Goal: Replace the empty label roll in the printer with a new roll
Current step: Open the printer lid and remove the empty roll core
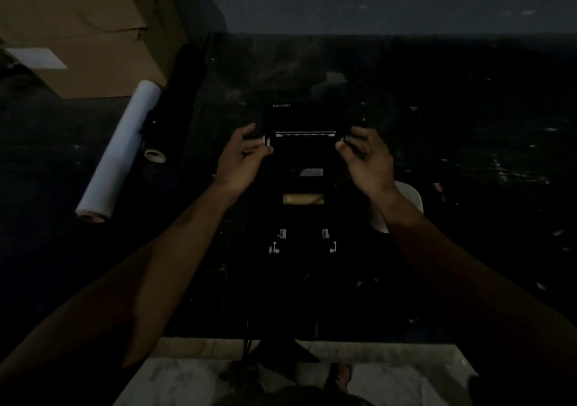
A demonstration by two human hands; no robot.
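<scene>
The scene is very dark. A black label printer (304,156) sits in the middle of a dark table with its lid (301,118) raised. In its open bay lies a bare brown cardboard core (303,199). My left hand (242,159) grips the lid's left side. On the lid's right side my right hand (367,159) does the same. A white roll (406,201) lies on the table just right of the printer, partly hidden behind my right forearm.
A long white paper roll (120,151) lies at the left beside a black roll (179,93) and a small tape roll (155,155). A cardboard box (84,31) stands at the back left. The table's near edge (312,340) gives onto pale floor.
</scene>
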